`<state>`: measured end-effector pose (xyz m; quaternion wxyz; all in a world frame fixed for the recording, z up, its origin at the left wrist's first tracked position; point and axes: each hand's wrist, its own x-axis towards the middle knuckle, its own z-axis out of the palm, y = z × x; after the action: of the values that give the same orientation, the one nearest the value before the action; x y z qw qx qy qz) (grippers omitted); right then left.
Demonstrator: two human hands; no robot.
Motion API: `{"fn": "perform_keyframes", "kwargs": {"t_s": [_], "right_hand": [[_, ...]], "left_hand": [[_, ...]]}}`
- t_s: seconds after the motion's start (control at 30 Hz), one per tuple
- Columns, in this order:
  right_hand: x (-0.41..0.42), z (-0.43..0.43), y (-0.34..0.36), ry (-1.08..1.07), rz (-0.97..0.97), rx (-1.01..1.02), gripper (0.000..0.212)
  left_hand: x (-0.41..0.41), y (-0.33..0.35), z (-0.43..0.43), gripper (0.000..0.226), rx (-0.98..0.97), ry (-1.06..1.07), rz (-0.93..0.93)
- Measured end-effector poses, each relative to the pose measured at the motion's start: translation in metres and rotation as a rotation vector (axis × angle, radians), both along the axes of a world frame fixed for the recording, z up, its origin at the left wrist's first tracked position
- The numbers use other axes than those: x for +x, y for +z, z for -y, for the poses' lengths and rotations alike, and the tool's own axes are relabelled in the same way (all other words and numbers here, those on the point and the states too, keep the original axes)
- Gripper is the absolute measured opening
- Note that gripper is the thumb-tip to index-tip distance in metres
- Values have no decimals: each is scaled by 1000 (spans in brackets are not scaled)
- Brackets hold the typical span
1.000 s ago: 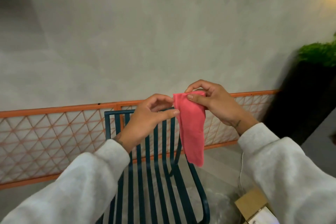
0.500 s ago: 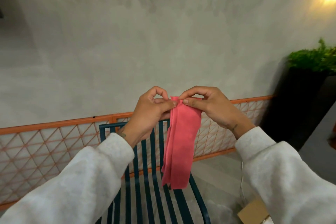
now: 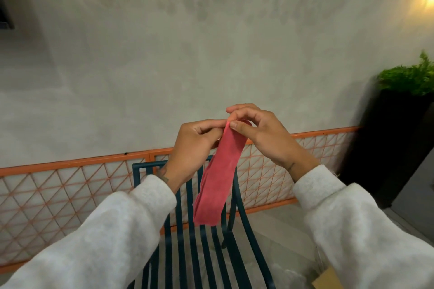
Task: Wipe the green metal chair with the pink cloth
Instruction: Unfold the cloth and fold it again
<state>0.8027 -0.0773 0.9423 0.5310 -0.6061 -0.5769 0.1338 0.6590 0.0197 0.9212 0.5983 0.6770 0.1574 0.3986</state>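
A pink cloth [image 3: 217, 180], folded into a narrow strip, hangs in the air above the green metal chair [image 3: 202, 256]. My left hand [image 3: 193, 148] and my right hand [image 3: 263, 134] both pinch its top edge, close together at chest height. The strip slants down to the left and its lower end hangs just above the slatted seat, in front of the backrest, without touching it. The chair's slatted backrest stands behind my left wrist, partly hidden by my arms.
An orange lattice fence [image 3: 58, 185] runs along the grey wall behind the chair. A tall dark planter [image 3: 399, 143] with green leaves stands at the right. A cardboard box corner [image 3: 326, 279] lies at the lower right, beside the chair.
The cloth has been folded narrower and now hangs slanted to the left. My hands moved closer together at its top edge. The view tilted up slightly.
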Motion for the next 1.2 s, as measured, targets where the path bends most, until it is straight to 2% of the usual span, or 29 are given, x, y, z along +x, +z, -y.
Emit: {"fn": "perform_keyframes", "kwargs": {"t_s": [0.13,0.3,0.5,0.6,0.67,0.73,0.8,0.83,0.9,1.03,1.2], "right_hand": [[-5,-7,0,-24,-32,46,14],[-4,-5,5,-26,4,16,5],[14,5,12,-65,323,-153,18],[16,7,21,-84,386,-137,17],[16,6,27,-87,327,-123,17],[16,4,30,-43,122,-110,19],[14,1,32,6,-66,-85,31],[14,0,33,2,-70,-82,39],[12,-1,39,-19,46,-120,46],[-2,-13,49,-6,267,-206,34],[-6,-30,55,20,321,-241,28]], "left_hand": [[-2,3,2,20,-12,-34,34],[-6,8,-4,18,-14,-9,35],[-13,11,-15,15,-31,7,15],[-13,13,-18,14,-9,33,-3],[-12,16,-18,15,9,47,-7],[-12,20,-19,20,6,53,16],[-12,24,-20,31,-23,42,44],[-13,26,-21,35,-38,29,55],[-13,29,-21,37,-53,-4,62],[-11,29,-20,32,-62,-31,60],[-19,23,-27,25,-102,-46,74]]}}
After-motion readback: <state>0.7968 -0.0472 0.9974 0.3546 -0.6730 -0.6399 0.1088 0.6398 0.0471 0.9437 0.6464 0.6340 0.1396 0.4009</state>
